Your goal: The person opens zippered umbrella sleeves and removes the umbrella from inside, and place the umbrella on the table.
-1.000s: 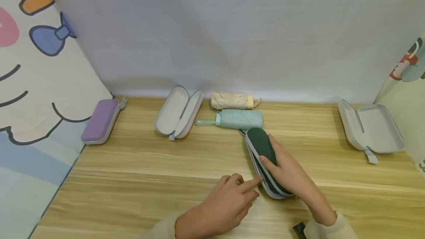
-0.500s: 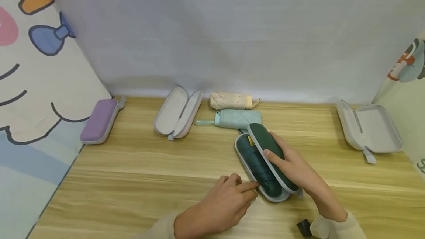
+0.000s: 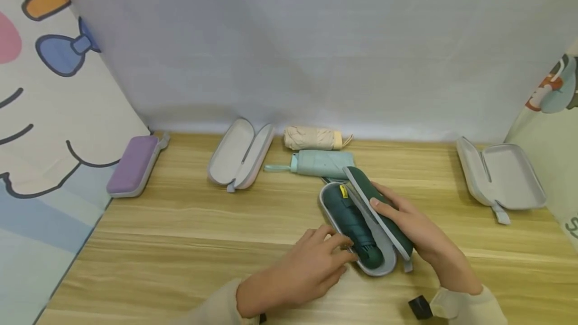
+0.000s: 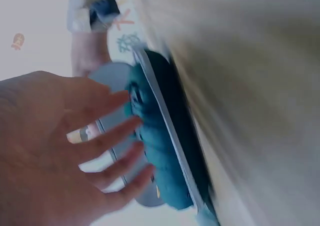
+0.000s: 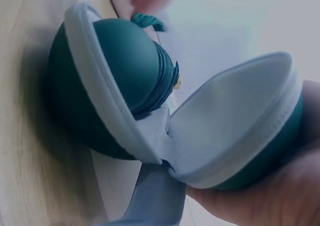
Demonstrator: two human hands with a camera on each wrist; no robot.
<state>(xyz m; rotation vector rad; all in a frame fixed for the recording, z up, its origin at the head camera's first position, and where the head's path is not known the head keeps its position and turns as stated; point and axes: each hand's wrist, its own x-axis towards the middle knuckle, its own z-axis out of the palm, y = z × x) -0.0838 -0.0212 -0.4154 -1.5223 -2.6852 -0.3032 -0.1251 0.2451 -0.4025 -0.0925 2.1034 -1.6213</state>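
Note:
A dark green zip case with a grey lining lies unfolded on the table in the head view. Inside its lower half rests a folded dark green umbrella with a small yellow tag. My right hand grips the case's lid from the outer side, thumb along the grey rim, and holds it raised. My left hand hovers at the near left edge of the case, fingers loosely bent beside the umbrella's rounded end. In the left wrist view its fingertips overlap the umbrella.
Behind the case lie a mint umbrella and a beige umbrella. Two unfolded cases with pale linings stand by: a pinkish case on the left and a pale case on the right. A closed purple case sits far left.
My right hand has swung the case's lid up and to the right, uncovering the dark green umbrella. My left fingers have shifted from the case's rim to beside the umbrella's end.

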